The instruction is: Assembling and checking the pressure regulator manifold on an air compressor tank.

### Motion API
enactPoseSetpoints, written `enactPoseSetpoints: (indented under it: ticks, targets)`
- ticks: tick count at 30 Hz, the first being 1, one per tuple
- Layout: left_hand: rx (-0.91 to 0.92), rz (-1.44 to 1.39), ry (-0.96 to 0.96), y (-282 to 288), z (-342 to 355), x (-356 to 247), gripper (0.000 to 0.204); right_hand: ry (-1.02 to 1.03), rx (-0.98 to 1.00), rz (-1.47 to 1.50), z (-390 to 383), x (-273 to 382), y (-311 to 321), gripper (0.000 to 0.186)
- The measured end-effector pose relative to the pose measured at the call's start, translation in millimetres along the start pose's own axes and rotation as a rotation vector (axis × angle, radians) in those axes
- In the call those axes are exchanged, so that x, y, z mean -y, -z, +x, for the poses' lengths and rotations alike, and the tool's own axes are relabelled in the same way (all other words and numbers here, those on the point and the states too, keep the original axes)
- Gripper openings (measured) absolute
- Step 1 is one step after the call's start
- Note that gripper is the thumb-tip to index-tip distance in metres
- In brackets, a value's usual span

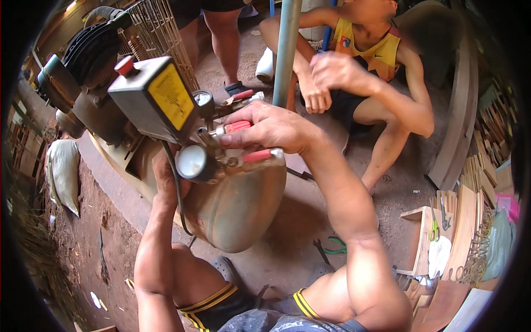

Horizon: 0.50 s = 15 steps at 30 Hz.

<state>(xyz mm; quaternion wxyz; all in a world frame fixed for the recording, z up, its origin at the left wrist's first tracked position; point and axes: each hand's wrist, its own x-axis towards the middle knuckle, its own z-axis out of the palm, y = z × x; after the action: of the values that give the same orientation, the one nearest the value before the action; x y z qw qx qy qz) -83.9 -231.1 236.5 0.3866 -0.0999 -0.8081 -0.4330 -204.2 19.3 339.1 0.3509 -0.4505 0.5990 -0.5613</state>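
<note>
- Bearing dark print too fine to read, a yellow label [171, 93] covers one side of the black box [133, 86].
- Small marks show on the seated person's yellow top [359, 40]; a standing person's legs [222, 41] are cut off by the upper edge.
- Glare washes out the near gauge's [192, 161] dial; the far gauge's [203, 99] is too small to read.
- Narrowed around the red knob [238, 126], the right hand [272, 128] has its thumb nearest the camera; its forearm slants up and leftward.
- The knob sits between two red-handled valves [260, 155], above the tank's [238, 205] end.
- The left forearm rises steeply; the left hand [164, 172] is partly hidden beneath the box, so its hold cannot be told.
</note>
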Motion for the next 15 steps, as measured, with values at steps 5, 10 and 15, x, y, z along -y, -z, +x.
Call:
enactPoseSetpoints:
  ticks: [5, 10, 15]
  targets:
    - [0.073, 0.035, 0.112, -3, 1, -5, 0.01, 0.011, -0.087, -0.306, -24, 4, 9, 0.04]
    - [0.133, 0.141, 0.11, 0, 1, -14, 0.021, -0.087, -0.039, -0.375, -80, -12, 10, 0.048]
    - [0.158, 0.271, 0.141, 0, 4, -18, 0.023, -0.253, -0.244, -0.108, -165, -75, 24, 0.057]
